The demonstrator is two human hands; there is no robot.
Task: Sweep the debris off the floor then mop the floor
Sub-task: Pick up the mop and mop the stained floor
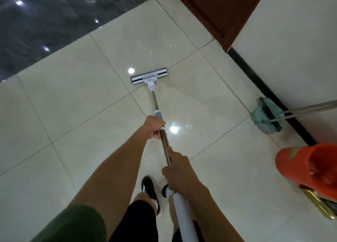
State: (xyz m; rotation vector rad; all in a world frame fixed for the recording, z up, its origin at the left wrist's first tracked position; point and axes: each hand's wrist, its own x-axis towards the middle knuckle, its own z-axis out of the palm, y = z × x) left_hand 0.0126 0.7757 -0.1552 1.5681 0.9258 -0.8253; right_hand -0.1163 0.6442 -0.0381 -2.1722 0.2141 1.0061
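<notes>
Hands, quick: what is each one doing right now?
Left hand: gripping the mop handle further down, near the grey collar.
Right hand: gripping the same handle higher up.

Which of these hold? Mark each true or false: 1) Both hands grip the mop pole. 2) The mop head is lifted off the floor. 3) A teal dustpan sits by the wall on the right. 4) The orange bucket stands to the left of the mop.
1) True: the left hand and the right hand both grip the mop pole.
2) False: the mop head lies flat on the tiled floor.
3) True: the teal dustpan sits by the wall.
4) False: the orange bucket is to the right.
</notes>
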